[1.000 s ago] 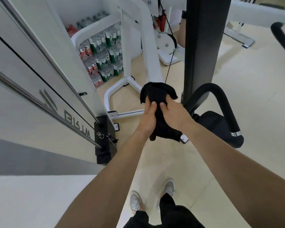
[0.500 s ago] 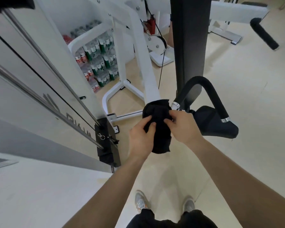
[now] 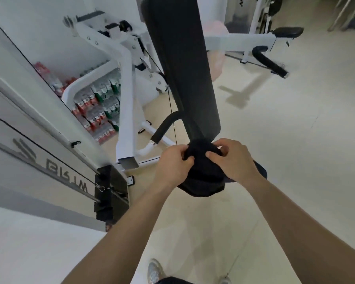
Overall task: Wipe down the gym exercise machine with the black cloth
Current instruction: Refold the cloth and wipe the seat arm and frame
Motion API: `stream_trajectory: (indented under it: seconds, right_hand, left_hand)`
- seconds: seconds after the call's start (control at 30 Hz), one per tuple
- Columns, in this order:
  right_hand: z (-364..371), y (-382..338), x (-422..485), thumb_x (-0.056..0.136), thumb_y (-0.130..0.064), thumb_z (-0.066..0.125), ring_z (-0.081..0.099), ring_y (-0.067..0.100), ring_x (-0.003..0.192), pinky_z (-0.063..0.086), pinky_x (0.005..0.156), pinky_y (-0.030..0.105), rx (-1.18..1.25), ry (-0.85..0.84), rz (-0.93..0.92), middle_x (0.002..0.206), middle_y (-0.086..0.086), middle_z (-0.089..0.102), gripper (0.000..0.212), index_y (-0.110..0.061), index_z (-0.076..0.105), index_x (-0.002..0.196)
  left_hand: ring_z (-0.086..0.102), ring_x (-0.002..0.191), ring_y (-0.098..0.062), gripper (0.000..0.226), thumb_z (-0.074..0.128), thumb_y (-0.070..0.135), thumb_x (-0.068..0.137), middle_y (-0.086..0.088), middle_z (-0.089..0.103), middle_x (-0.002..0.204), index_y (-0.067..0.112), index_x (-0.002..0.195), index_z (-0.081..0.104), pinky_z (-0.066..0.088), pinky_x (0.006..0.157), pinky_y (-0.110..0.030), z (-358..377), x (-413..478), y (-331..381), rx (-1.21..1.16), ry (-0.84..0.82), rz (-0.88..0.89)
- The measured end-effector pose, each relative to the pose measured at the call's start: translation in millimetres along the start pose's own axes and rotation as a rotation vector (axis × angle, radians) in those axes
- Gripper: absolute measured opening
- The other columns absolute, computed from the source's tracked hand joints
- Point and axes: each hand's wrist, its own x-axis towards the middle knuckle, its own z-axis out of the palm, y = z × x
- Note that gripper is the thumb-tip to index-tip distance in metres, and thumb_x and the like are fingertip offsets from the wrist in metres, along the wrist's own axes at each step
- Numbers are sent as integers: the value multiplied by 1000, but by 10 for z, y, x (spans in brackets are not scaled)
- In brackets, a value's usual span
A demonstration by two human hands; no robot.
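Note:
The black cloth [image 3: 202, 160] is bunched up in front of me, held between both hands. My left hand [image 3: 173, 167] pinches its left side with curled fingers. My right hand [image 3: 233, 160] grips its right side. The cloth hangs just at the lower end of the machine's tall black back pad [image 3: 182, 64], over the black seat [image 3: 259, 172], which is mostly hidden. A black padded handle [image 3: 164, 126] curves out to the left of the pad, and the white frame post [image 3: 126, 111] stands beside it.
A white weight-stack housing [image 3: 35, 152] with cables and a black base fills the left. Packs of bottled water [image 3: 96, 103] are stacked on the floor behind the frame. Another white machine with a black pad [image 3: 268, 58] stands at the back right. My shoes [image 3: 155, 270] show below.
The view has tilted up and I have come closer to the machine; the back pad now fills the middle. Both hands keep hold of the cloth, now at the pad's lower end.

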Motion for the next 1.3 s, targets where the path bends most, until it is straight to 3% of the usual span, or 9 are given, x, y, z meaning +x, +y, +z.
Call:
stream_trajectory:
  seconds: [0.1,0.3,0.43,0.57,0.83,1.0,1.1,1.17,1.3]
  right_hand:
    - [-473,462,6,93,-37,62,55,7,66,33,57,13,-45,36,0,67,-12,60,19,-25,62,78]
    - [-1236,1278,105,88,-37,68,57,15,78,45,65,29,22,52,67,78,-4,61,26,-26,60,66]
    - [-1681,1733,308,84,-37,75,61,1,100,47,90,26,212,32,145,107,-20,68,15,-28,73,95]
    - [-2085,2166,717,87,-30,72,56,7,61,44,67,30,288,-48,183,61,-10,59,24,-14,64,71]
    - [-2891,2948,1954,87,-27,71,70,33,79,60,77,53,280,-111,245,79,15,69,19,-10,67,81]
    - [-3519,3353,2662,93,-23,66,48,13,55,41,59,30,328,-112,238,54,-5,50,33,-14,60,62]
    - [-3815,3591,3056,100,-23,56,38,19,58,36,57,20,458,-102,227,60,6,39,42,-3,46,64]
    - [-3968,3809,3379,101,-22,50,33,20,61,34,57,24,505,-85,217,68,11,32,41,2,38,70]
    - [-4221,4252,4113,98,-24,51,48,17,62,45,64,35,467,-138,168,66,0,52,31,-7,59,74]
  left_hand:
    - [56,69,-7,10,67,28,90,8,62,74,20,88,71,38,59,-17,376,103,557,12,35,92]
    - [56,79,-3,12,64,34,93,14,60,83,27,89,55,40,65,-21,1084,343,1336,-167,-124,82]
    - [63,91,-14,13,61,37,92,5,64,96,28,85,55,51,81,-33,1488,658,1695,-331,-220,80]
    - [61,85,-11,15,58,39,96,10,63,90,29,85,53,46,78,-31,1860,1156,2038,-393,-312,32]
    - [62,79,-13,14,52,43,100,4,66,86,32,91,53,50,74,-30,2548,2492,2864,-392,-472,49]
    - [67,90,-26,13,59,42,93,-6,68,92,30,88,56,53,81,-43,2841,3262,3425,-377,-439,76]
    - [65,84,-23,15,60,40,93,-3,67,88,27,84,58,48,77,-38,2987,3629,3751,-440,-445,26]
    - [55,74,-13,24,54,32,98,0,57,79,17,80,55,40,73,-30,3111,3865,3975,-507,-421,-15]
    - [48,71,-13,28,49,24,99,2,53,74,11,76,58,38,71,-30,3396,4354,4340,-508,-277,-68]
